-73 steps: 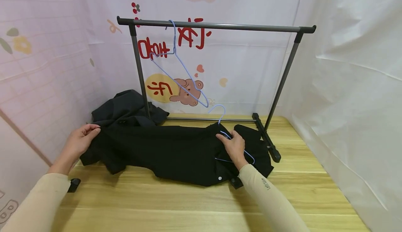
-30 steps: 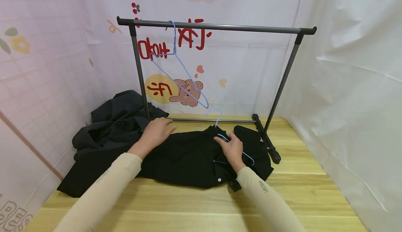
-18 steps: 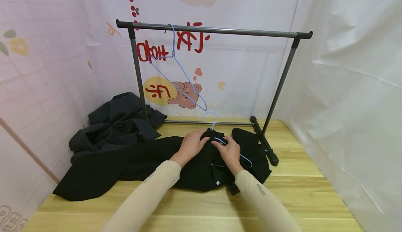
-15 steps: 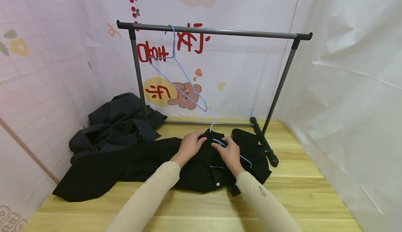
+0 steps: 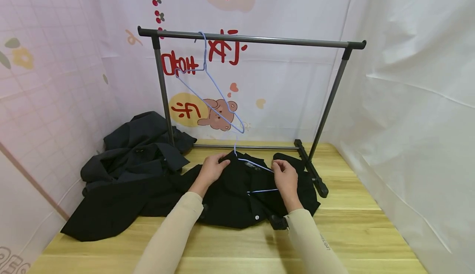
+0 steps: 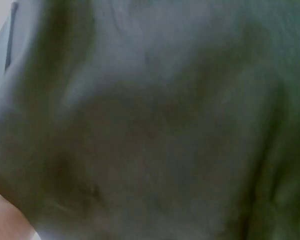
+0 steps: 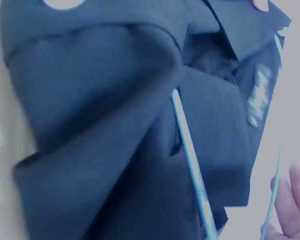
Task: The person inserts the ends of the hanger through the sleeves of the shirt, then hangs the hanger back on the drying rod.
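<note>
A black shirt (image 5: 230, 208) with a white button and a collar label lies across the table. Partly inside its neck is a light-blue wire hanger (image 5: 256, 165), its hook poking up past the collar. My left hand (image 5: 214, 170) pinches the cloth by the collar's left side. On the other side, my right hand (image 5: 286, 177) pinches the hanger's wire near its right end. The right wrist view shows the hanger's lower bar (image 7: 192, 160) running into the shirt, and fingers (image 7: 288, 205) at the wire. Blurred dark cloth (image 6: 150, 125) fills most of the left wrist view.
Behind the shirt stands a dark metal clothes rack (image 5: 289, 41). Another blue hanger (image 5: 215, 85) hangs from its bar. Dark grey garments (image 5: 137, 154) are heaped at the left, by the rack's foot. White curtains (image 5: 412, 113) border the wooden table (image 5: 237, 253).
My left hand left the shirt's far-left end and came right to the collar. My right hand shifted slightly right along the hanger, whose hook moved left and whose upper wire now shows more.
</note>
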Demonstrator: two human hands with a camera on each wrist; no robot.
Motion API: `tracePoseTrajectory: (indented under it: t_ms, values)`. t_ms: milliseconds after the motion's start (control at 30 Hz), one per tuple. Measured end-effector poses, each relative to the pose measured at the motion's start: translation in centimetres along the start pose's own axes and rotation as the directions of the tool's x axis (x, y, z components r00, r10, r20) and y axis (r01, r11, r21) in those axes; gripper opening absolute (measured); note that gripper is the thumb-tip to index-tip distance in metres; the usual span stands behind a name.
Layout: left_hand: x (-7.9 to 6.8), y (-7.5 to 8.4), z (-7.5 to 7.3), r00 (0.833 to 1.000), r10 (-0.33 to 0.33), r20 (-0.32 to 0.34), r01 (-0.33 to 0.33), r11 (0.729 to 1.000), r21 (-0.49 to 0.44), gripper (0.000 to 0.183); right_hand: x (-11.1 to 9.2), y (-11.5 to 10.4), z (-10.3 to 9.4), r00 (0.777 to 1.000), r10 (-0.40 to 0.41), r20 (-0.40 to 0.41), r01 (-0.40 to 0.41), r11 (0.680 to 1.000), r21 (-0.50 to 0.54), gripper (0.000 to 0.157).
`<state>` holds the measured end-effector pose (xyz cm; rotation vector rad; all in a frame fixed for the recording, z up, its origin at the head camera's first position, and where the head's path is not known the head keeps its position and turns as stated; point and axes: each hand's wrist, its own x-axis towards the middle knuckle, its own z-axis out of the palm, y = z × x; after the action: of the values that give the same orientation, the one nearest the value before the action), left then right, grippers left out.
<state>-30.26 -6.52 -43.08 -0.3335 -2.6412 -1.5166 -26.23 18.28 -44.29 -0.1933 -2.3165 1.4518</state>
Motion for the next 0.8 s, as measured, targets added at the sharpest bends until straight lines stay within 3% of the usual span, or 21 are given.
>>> tracePoseTrajectory:
  t_ms: [233,367,467,567,700,800]
  values:
    - [0.1,-0.6,-1.8,0.999,-0.031,-0.026,0.030,0.999,-0.014,0.033,-1.0,0.3,-1.2,0.992,0.023,-0.126,-0.031,0.998,-0.058,0.023]
    - [0.2,-0.8,-2.5,0.998,-0.051,-0.044,0.049,0.998,-0.049,0.030,-1.1,0.4,-1.3,0.991,0.062,-0.122,-0.074,0.993,-0.097,0.024]
    - [0.4,-0.7,-2.9,0.996,-0.067,-0.053,0.062,0.994,-0.088,0.028,-1.2,0.5,-0.9,0.997,0.073,-0.040,-0.078,0.986,-0.148,0.022]
    - [0.5,-0.3,-3.2,0.996,-0.079,-0.051,0.072,0.989,-0.129,0.026,-1.4,0.5,-0.2,0.993,0.036,0.111,-0.012,0.977,-0.211,0.020]
    - [0.5,0.4,-3.5,0.996,-0.082,-0.042,0.072,0.977,-0.199,0.022,-1.9,0.3,1.0,0.953,-0.027,0.302,0.117,0.952,-0.284,0.027]
    - [0.4,0.7,-3.5,0.996,-0.083,-0.027,0.073,0.966,-0.246,0.019,-2.5,0.2,2.0,0.921,-0.036,0.389,0.182,0.920,-0.347,0.041]
